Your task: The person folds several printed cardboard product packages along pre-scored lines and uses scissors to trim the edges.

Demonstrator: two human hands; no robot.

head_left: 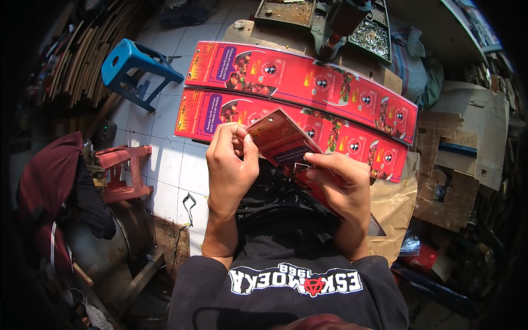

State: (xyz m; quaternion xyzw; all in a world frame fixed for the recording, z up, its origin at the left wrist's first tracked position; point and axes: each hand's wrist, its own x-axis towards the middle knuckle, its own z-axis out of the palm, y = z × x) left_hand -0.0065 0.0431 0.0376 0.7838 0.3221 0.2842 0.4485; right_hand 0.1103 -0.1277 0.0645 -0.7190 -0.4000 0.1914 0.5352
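Note:
A long red printed card strip is held up in front of my body, one end tilted toward the far side. My left hand is closed, its thumb and curled fingers at the strip's left corner. On the strip's right edge rests my right hand, also closed, with thumb and forefinger pinching the card. A small bent wire piece shows beside the right fingertips; whether they hold it is unclear. Beyond both hands lie two stacks of matching strips, a far stack and a near stack partly covered by the held strip.
Past the stacks stands a metal press, flanked by a tray of small shiny metal pieces. A blue stool and a red stool are at left. Brown cardboard lies to the right.

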